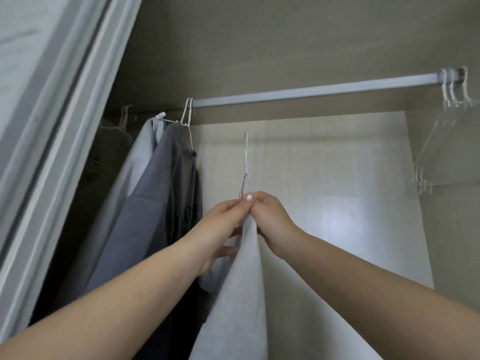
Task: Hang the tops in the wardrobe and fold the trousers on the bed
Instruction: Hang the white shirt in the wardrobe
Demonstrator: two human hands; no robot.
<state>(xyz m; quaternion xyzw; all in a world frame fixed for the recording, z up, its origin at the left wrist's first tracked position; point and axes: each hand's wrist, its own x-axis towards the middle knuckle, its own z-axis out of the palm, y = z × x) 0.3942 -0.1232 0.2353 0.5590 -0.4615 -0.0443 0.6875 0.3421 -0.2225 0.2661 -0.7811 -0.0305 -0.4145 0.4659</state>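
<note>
A white top (239,289) hangs from a thin wire hanger (245,162), held up inside the wardrobe below the rail (311,90). My left hand (223,224) and my right hand (270,216) meet at the garment's neck and pinch it just under the hanger's hook. The hook points up, well beneath the rail and not touching it. A grey top (155,203) and a light blue top (140,157) hang on hangers at the rail's left end.
Three empty clear hangers (436,141) hang at the rail's right end. The wardrobe door frame (59,126) runs down the left. A pale back panel (324,178) lies behind the open stretch of rail between the hung tops and the empty hangers.
</note>
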